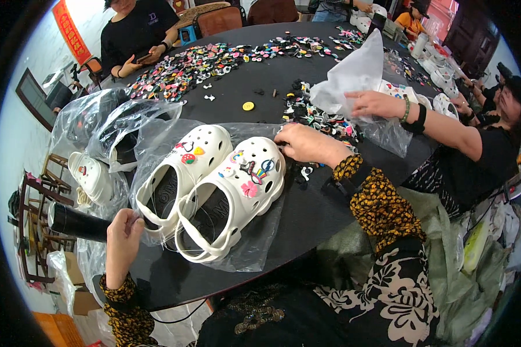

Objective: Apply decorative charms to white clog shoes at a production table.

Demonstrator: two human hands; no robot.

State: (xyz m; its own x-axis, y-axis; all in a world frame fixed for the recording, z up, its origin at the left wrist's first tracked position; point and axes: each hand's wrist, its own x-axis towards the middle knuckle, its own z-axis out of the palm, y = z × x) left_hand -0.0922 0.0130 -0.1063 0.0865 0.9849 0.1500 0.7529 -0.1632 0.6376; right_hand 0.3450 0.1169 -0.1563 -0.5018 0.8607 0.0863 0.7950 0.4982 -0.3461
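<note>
Two white foam clogs lie side by side on a clear plastic bag point(255, 248) at the table's near edge, toes pointing away. The left clog point(217, 134) carries charms including a strawberry point(187, 158). On the right clog point(226, 188) are several charms, among them a pink flower point(249, 189). Beside the heels, my left hand point(123, 243) is closed, thumb pressed on the bag's edge. My right hand point(311, 144) is by the right clog's toe, next to loose charms point(330, 122). Its fingers are bent together; whatever they may hold is hidden.
Piles of colourful charms point(191, 72) spread across the round black table point(231, 107), with a yellow round piece point(248, 106). Another bagged clog point(91, 176) and a black cylinder point(78, 221) are at left. A co-worker's hand point(376, 104) at right is by a white bag point(353, 75).
</note>
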